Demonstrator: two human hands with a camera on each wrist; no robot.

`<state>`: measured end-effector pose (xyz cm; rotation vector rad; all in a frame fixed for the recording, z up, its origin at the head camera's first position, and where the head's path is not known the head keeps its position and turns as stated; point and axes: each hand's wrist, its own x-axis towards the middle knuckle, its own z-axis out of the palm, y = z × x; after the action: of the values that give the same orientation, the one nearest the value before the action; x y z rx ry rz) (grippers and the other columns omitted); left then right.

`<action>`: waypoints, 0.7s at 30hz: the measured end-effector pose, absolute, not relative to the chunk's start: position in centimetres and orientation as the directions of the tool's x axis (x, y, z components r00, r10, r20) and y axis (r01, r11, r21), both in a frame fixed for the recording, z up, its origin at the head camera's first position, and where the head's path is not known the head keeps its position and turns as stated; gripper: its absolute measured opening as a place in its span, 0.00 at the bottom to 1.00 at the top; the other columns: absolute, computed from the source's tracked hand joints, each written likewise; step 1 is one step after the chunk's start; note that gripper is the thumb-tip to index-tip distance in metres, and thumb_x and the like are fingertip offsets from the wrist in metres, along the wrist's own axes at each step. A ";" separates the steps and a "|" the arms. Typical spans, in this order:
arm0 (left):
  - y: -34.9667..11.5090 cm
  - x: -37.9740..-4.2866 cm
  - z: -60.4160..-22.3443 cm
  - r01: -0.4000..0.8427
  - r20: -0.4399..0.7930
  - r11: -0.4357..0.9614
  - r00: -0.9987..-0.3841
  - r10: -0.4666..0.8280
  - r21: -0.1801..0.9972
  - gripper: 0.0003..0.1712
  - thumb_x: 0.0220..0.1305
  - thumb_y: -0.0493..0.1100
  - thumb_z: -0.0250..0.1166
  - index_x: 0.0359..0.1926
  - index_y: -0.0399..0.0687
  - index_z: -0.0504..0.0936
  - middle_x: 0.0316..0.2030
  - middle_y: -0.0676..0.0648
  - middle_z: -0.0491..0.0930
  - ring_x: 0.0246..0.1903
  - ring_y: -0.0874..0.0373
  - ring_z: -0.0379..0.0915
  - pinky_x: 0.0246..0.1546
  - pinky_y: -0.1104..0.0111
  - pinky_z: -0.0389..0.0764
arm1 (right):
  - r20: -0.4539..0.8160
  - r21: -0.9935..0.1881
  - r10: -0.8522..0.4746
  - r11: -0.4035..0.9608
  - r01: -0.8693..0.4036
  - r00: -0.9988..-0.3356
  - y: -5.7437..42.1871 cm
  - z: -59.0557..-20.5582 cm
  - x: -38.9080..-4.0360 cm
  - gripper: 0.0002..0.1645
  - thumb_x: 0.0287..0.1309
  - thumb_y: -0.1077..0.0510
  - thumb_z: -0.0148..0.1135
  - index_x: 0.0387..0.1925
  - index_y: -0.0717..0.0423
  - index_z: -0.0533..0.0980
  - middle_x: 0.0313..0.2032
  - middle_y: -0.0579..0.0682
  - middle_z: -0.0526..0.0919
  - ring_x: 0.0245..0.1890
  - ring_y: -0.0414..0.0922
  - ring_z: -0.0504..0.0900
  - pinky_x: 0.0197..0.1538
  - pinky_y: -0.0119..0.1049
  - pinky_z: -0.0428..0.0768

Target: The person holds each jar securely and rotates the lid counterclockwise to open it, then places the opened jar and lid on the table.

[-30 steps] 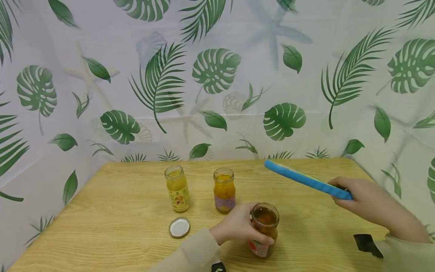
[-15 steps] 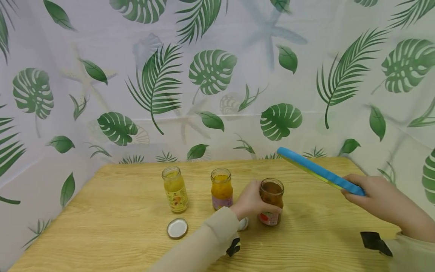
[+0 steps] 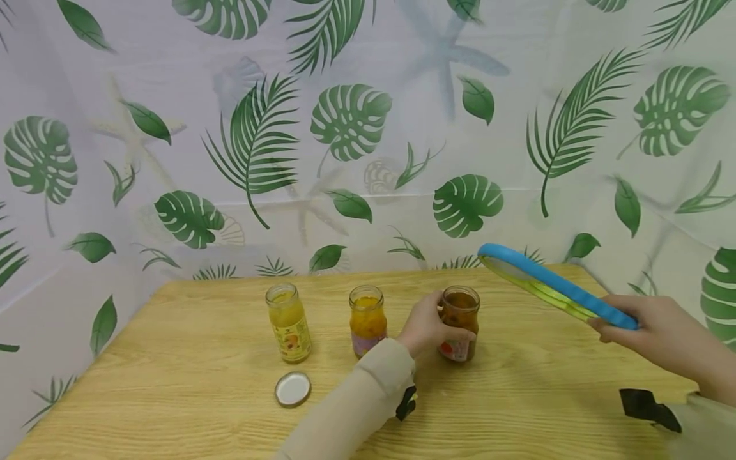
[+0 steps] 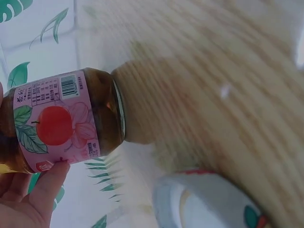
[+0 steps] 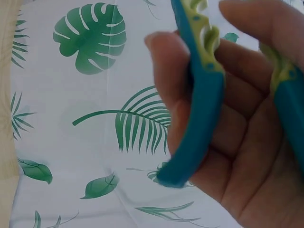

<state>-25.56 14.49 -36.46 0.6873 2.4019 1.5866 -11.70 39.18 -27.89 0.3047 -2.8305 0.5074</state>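
Observation:
In the head view my left hand (image 3: 428, 326) grips an uncapped glass jar (image 3: 461, 313) of brown contents, upright on the table. The left wrist view shows its pink label with a red fruit (image 4: 54, 126) and my thumb against it. Off to the right, my right hand (image 3: 655, 329) holds a blue and yellow-green jar opener (image 3: 543, 279) up in the air. Its toothed inner edges and two blue arms show in the right wrist view, with my fingers (image 5: 168, 71) around one arm. Left of the held jar stands an open jar (image 3: 368, 319) with orange contents.
A yellow open jar (image 3: 289, 326) stands farther left on the wooden table (image 3: 190, 364). One lid (image 3: 292, 389) lies with its white inside up in front of it. Another whitish round lid (image 4: 204, 204) lies near my left wrist. A leaf-printed cloth (image 3: 356, 160) hangs behind the table.
My left hand has carried the brown jar away from me to stand in line with the other jars. My right hand has shifted slightly right, turning the jar opener so its yellow-green inside shows.

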 end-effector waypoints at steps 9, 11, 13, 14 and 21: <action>10.4 -24.3 -36.0 0.313 0.016 0.407 -0.808 0.588 0.858 0.37 0.50 0.50 0.67 0.59 0.43 0.62 0.55 0.46 0.65 0.52 0.52 0.64 0.47 0.64 0.70 | 0.088 -0.576 -0.486 0.687 -0.443 -0.870 38.2 -29.6 -13.3 0.06 0.58 0.62 0.53 0.28 0.52 0.76 0.21 0.37 0.77 0.13 0.34 0.62 0.15 0.30 0.61; 8.3 -23.6 -35.6 0.317 -0.025 0.430 -0.781 0.624 0.845 0.36 0.55 0.52 0.62 0.61 0.43 0.60 0.58 0.45 0.62 0.54 0.49 0.63 0.47 0.63 0.70 | 0.005 -0.649 -0.558 0.629 -0.427 -0.830 37.8 -30.0 -13.8 0.06 0.59 0.61 0.53 0.31 0.53 0.77 0.21 0.39 0.78 0.16 0.34 0.67 0.17 0.30 0.63; 6.1 -22.9 -35.2 0.349 -0.040 0.448 -0.751 0.659 0.823 0.32 0.58 0.51 0.59 0.59 0.43 0.63 0.57 0.46 0.63 0.53 0.51 0.65 0.46 0.63 0.71 | -0.075 -0.714 -0.608 0.586 -0.383 -0.790 37.5 -30.5 -14.3 0.07 0.59 0.61 0.52 0.32 0.55 0.78 0.21 0.42 0.78 0.18 0.36 0.71 0.20 0.31 0.67; 5.1 -22.6 -35.1 0.370 -0.039 0.446 -0.732 0.680 0.815 0.29 0.59 0.50 0.58 0.58 0.42 0.64 0.56 0.46 0.65 0.52 0.51 0.66 0.46 0.64 0.71 | -0.111 -0.742 -0.624 0.570 -0.353 -0.773 37.4 -30.7 -14.6 0.08 0.59 0.61 0.52 0.33 0.57 0.78 0.21 0.43 0.78 0.18 0.36 0.72 0.22 0.31 0.69; 0.4 -20.5 -35.4 0.429 -0.055 0.426 -0.650 0.758 0.797 0.22 0.61 0.47 0.57 0.54 0.43 0.69 0.52 0.48 0.69 0.46 0.59 0.71 0.44 0.65 0.71 | -0.218 -0.805 -0.647 0.543 -0.240 -0.731 37.6 -32.8 -16.0 0.09 0.57 0.61 0.54 0.32 0.60 0.80 0.17 0.44 0.76 0.13 0.34 0.67 0.20 0.28 0.66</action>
<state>-20.53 0.42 -35.40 1.0093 2.2770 1.0979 -15.98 37.64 -32.78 0.9976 -3.1791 1.5082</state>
